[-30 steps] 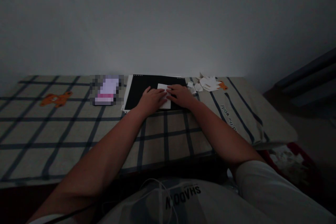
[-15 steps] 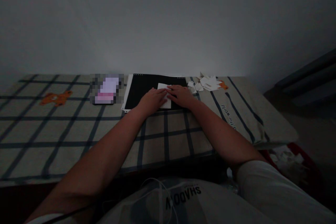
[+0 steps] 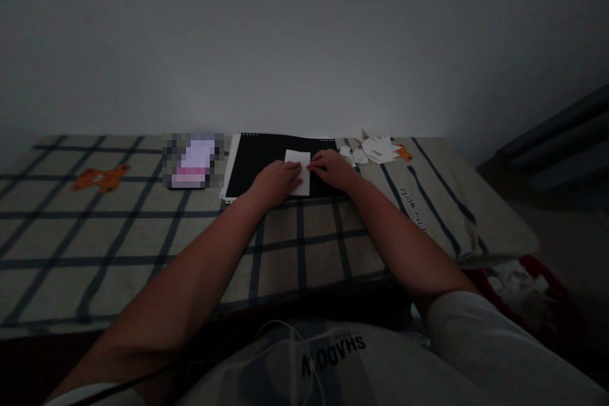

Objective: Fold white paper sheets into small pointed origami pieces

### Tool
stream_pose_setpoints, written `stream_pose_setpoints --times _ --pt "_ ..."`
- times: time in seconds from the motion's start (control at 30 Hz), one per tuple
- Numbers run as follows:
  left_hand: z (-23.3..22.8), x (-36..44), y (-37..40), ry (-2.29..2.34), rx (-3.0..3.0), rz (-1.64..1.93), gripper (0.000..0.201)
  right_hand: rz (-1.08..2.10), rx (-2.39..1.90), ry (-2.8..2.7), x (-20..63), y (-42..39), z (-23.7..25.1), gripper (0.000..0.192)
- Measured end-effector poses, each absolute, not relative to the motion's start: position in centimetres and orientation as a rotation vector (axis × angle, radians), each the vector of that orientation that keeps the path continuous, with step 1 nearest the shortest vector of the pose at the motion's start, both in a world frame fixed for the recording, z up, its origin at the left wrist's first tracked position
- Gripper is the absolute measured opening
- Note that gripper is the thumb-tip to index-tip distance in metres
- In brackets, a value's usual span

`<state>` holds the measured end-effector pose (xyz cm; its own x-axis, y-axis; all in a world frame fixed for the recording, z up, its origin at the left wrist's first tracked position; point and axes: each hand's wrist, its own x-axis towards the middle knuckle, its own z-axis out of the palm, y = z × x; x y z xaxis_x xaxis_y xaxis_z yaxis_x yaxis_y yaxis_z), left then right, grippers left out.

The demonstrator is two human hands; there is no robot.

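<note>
The near part of the white paper [image 3: 298, 163] at the centre of the frame is covered by the left hand [image 3: 276, 181], and its right edge is met by the right hand [image 3: 333, 169]. Whether the paper is folded cannot be told in the dim light. An object [image 3: 193, 161] left of centre is pixelated, so nothing of it can be made out. The paper scraps [image 3: 373, 150] right of centre are too small to be counted. Both upper arms are cut off by the lower edge.
</note>
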<state>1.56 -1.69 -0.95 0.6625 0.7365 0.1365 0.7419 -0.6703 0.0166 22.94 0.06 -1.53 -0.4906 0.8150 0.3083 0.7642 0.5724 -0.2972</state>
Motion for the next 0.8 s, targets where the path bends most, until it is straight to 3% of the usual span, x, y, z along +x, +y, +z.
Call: stream_pose_setpoints --times 0.8 --pt "-0.6 1.8 -2.2 -1.282 -2.834 -0.167 0.041 0.12 -1.59 -2.202 22.4 2.4 -2.5 0.027"
